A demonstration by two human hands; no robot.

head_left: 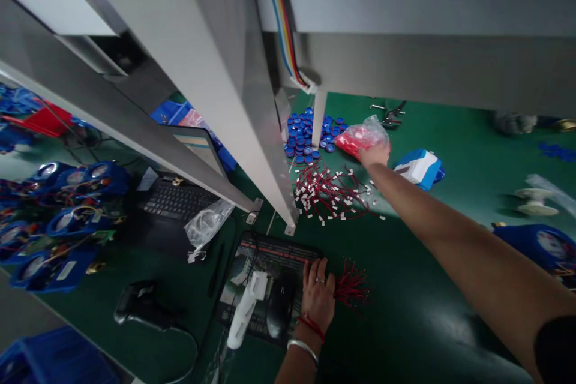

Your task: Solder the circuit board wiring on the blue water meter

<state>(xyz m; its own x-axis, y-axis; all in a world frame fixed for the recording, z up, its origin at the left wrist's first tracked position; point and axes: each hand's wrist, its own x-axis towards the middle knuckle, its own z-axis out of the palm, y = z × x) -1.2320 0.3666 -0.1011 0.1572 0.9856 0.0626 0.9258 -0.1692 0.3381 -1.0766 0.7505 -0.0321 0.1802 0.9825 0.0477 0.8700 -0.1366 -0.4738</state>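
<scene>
My right hand (376, 155) reaches far across the bench, with its fingers on a clear plastic bag (355, 139) of red contents. Those fingertips are partly hidden by the bag. My left hand (318, 291) rests at the right edge of a mouse pad (238, 261), its fingers bent. A bundle of red wires (352, 284) fans out from beside its thumb, the other ends hidden under the hand. Between the hands lies a loose pile of red wires with white connectors (330, 192). Behind it are several blue round caps (300, 135).
Grey metal posts (234, 78) rise left of the wire pile. A black mouse (279, 306) and a white handheld device (246, 310) lie on the pad. A scanner (144, 306), laptop (175, 201), blue meters (74, 219), pliers (392, 114) and blue-white box (418, 168) surround them.
</scene>
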